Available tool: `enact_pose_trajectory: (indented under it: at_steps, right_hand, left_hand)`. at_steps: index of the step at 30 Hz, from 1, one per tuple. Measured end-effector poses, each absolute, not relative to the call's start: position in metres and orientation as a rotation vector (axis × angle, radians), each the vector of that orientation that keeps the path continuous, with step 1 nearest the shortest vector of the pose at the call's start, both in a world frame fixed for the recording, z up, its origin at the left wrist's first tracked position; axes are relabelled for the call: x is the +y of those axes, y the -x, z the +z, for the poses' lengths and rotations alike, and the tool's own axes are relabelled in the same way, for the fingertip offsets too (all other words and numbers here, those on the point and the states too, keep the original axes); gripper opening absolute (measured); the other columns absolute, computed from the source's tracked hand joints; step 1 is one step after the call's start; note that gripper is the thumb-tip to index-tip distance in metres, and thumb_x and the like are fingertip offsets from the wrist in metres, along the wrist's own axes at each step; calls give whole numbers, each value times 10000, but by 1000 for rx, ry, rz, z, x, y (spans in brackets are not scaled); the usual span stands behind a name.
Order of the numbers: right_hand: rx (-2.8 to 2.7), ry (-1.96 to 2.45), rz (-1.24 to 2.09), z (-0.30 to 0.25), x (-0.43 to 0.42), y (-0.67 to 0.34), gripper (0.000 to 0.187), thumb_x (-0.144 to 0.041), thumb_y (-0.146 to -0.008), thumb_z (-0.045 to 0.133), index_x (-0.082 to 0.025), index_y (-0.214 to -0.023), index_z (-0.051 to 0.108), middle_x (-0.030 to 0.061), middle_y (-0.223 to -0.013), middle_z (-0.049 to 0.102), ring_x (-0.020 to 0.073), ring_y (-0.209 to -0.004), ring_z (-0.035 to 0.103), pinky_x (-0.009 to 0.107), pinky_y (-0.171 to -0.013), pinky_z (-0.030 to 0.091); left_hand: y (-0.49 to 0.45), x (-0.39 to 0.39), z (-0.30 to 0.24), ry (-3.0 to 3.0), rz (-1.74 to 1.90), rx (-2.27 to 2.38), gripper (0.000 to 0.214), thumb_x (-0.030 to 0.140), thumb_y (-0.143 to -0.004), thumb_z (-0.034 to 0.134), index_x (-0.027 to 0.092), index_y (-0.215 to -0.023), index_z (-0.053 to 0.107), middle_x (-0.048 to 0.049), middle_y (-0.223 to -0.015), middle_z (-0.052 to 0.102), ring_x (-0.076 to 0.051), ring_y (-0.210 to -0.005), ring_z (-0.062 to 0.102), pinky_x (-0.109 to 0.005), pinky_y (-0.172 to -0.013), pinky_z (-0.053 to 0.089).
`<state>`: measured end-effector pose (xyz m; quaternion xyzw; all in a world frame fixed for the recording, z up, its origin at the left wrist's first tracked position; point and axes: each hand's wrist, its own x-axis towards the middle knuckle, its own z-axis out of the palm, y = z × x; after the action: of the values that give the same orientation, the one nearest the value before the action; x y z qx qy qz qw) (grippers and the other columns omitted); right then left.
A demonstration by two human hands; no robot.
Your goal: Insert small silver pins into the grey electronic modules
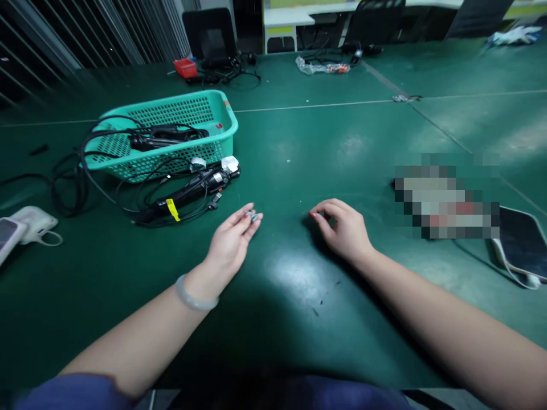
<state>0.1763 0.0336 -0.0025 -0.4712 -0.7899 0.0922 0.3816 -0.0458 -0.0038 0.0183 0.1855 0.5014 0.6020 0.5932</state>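
My left hand (231,238), with a pale bangle (195,296) on its wrist, pinches a small bluish-grey piece (253,216) between thumb and fingers. The piece is too small for me to name. Over the green table my right hand (344,229) is curled, thumb and forefinger tips pressed together. Whether anything sits in that pinch is too small to make out. Beyond my left hand lies a black corded handheld tool (192,193) with a yellow tag (173,209).
A teal plastic basket (233,128) with black corded tools stands back left. White devices (36,222) lie at the left edge. A phone (523,242) and a blurred-out object (444,199) are at right. Farther back are a red box (185,68) and a plastic bag (316,67).
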Motion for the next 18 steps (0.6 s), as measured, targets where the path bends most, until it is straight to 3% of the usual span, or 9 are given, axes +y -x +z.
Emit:
enact_pose_trajectory:
  at_steps: [5, 9, 14, 18]
  right_hand:
    - [-2004, 1210, 300, -3, 34, -177, 155, -246, -872, 521, -190, -796, 643, 56, -840, 679, 181, -799, 632, 321, -737, 511]
    - [-2019, 1197, 338, -3, 36, -176, 154, -242, -873, 514, -197, -798, 641, 56, -848, 676, 185, -807, 631, 334, -753, 513]
    - [-2034, 1195, 335, -4, 36, -176, 147, -237, -874, 517, -187, -803, 635, 62, -862, 675, 188, -805, 627, 340, -762, 510]
    - [-2041, 1194, 343, -2, 35, -177, 141, -232, -873, 519, -187, -803, 633, 61, -865, 673, 185, -799, 624, 337, -753, 510]
  left_hand:
    - [109, -38, 19, -552, 1433, 1586, 189, 130, -758, 622, 135, -939, 680, -82, -1142, 659, -130, -907, 670, -316, -973, 509]
    - [136, -52, 20, -931, 1148, 1960, 372, 331, -709, 692, 167, -1043, 671, -72, -961, 718, -173, -887, 677, -342, -916, 510]
    - [134, -50, 31, -1630, 662, 2242, 309, 427, -778, 587, 263, -1010, 707, -51, -879, 719, -218, -800, 653, -366, -792, 494]
    - [136, -44, 30, -1817, 676, 2207, 316, 401, -840, 492, 277, -1045, 698, -60, -989, 714, -246, -959, 620, -383, -850, 467]
